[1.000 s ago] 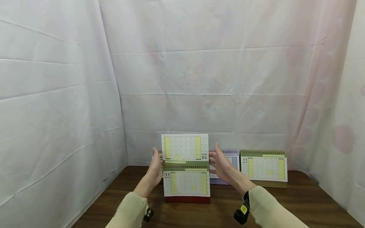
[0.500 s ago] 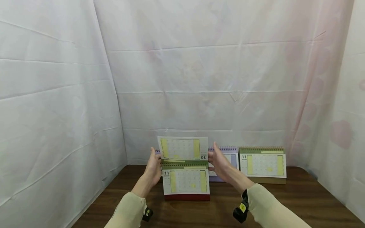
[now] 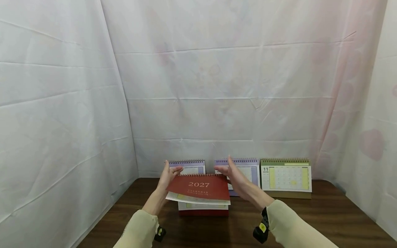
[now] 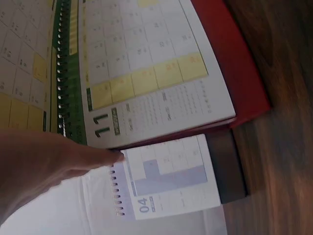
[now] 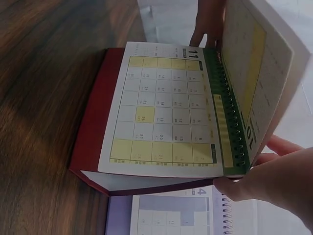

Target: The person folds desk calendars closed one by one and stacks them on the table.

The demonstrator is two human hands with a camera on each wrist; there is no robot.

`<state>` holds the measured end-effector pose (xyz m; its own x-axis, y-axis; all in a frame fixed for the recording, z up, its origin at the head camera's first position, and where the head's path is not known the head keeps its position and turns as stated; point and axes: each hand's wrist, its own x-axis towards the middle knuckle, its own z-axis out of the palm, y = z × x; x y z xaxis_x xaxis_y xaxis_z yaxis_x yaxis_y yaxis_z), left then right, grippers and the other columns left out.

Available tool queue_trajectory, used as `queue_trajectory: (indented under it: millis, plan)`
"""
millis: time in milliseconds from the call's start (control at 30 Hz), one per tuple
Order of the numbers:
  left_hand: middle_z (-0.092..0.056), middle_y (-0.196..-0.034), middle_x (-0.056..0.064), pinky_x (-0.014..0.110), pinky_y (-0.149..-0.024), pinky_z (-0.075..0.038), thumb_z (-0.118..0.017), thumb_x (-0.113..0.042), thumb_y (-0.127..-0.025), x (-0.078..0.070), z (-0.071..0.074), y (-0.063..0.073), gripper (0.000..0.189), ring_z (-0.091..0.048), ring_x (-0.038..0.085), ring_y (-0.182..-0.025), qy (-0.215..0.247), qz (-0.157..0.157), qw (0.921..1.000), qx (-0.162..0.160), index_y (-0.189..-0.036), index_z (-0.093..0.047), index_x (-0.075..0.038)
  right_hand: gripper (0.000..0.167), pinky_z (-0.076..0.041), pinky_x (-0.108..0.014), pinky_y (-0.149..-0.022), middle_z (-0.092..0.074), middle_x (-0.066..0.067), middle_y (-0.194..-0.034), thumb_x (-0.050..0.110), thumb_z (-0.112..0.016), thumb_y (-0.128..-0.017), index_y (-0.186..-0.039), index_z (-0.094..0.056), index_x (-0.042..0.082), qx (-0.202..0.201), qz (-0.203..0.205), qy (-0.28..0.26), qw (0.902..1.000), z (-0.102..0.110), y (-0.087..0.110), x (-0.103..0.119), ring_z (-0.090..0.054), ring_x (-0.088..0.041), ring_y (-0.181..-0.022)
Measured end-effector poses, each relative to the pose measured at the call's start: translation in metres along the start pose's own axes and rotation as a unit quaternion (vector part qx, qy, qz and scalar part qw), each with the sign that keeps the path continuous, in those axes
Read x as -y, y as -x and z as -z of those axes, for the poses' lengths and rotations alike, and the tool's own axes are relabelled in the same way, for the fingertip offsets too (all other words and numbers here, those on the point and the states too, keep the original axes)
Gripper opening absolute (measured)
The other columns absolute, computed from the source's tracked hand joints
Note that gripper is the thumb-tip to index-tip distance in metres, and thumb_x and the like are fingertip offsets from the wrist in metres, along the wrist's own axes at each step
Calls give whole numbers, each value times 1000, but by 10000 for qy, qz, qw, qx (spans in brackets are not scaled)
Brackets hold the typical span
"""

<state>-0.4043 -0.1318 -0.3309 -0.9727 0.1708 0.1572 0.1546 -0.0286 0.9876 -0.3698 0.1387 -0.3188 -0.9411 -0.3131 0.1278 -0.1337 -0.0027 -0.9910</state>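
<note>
A red-based spiral desk calendar [image 3: 203, 186] stands in front of me. Its red "2027" cover and some white pages hang forward over the front, above a month page. My left hand [image 3: 165, 179] is beside its left top corner, with fingers extended toward the spiral. On the other side, my right hand [image 3: 238, 179] has straight fingers near the right top corner. The wrist views show a November page [image 5: 161, 112] below the coil and an October page [image 5: 244, 68] raised behind it. There, the right thumb [image 5: 232, 188] is at the coil's end and the fingers lie behind the raised page.
Behind stand two purple spiral calendars, one at left [image 3: 194, 169] and one in the middle [image 3: 249, 172]. A green calendar [image 3: 286, 177] showing month 11 stands to the right. All are on a dark wooden table [image 3: 149, 196], enclosed by white cloth [image 3: 198, 75].
The upright October page and those behind it have swung forward and down, so the red cover now faces me. My hands have moved slightly inward at the calendar's top.
</note>
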Motion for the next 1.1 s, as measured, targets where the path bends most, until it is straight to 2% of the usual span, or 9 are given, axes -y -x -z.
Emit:
queue_trajectory:
  millis: [33,100,267,433,533,633,767,967,1100]
  plan:
    - [-28,-154,25,25,-81,-51,-1,-62,-98,1,1,0,90,-35,43,-138,-29,92,10000,9,-143,-34,9,93,2,-60,-118,-33,-15,-156,76,-15,-91,-143,-46,5,-26,21,-4,10000,0,0,0,-6,-37,-150]
    - [-25,-158,20,27,-77,-53,-6,-66,-97,2,2,0,89,-40,42,-134,22,236,9997,116,-146,-32,4,92,1,-60,-119,-33,-14,-156,75,-15,-92,-143,-46,5,-34,50,-7,10000,0,-1,1,-7,-36,-150]
    - [-15,-162,11,39,-86,-53,-15,-70,-96,5,4,1,86,-43,37,-132,345,336,9979,439,-149,-25,-3,89,1,-59,-119,-32,-14,-157,72,-15,-94,-144,-44,4,6,103,39,9999,1,-2,2,-7,-34,-150]
    - [-19,-160,11,39,-88,-53,-20,-67,-97,7,4,0,81,-51,31,-123,354,301,9981,396,-148,-28,-4,82,3,-60,-118,-29,-15,-157,64,-12,-99,-145,-41,3,30,138,117,9998,2,-3,4,-5,-34,-150]
    - [-19,-160,13,44,-100,-46,-22,-63,-99,9,3,0,77,-42,33,-131,369,228,9985,349,-147,-29,-3,81,2,-60,-118,-27,-15,-158,64,-12,-99,-146,-38,3,47,139,207,9997,2,-3,4,-4,-34,-150]
    - [-19,-160,17,54,-116,-23,-23,-58,-101,12,1,-2,73,-22,37,-144,294,33,9991,298,-146,-30,0,81,0,-60,-118,-25,-15,-159,65,-14,-99,-148,-37,5,7,140,344,9993,3,-2,3,-5,-35,-150]
    - [-23,-158,20,58,-119,-3,-26,-51,-103,17,-3,-3,67,-9,37,-149,1,-164,9998,93,-144,-34,1,77,-2,-62,-118,-22,-14,-160,62,-15,-100,-150,-33,6,-104,173,470,9987,4,-2,0,-6,-35,-150]
    - [-26,-154,19,59,-119,-8,-31,-50,-103,27,-9,-3,65,-15,37,-147,-251,-360,9986,-293,-142,-36,2,81,-6,-61,-118,-15,-17,-161,64,-18,-99,-153,-20,4,-240,222,547,9980,7,-3,-10,-7,-35,-150]
    - [-15,-160,18,59,-119,-7,-29,-47,-104,32,-13,-2,66,-7,38,-149,-256,-248,9984,-440,-150,-25,-1,88,-9,-59,-118,-7,-21,-161,67,-20,-97,-154,-7,0,-305,200,481,9982,11,-4,-19,-5,-37,-149]
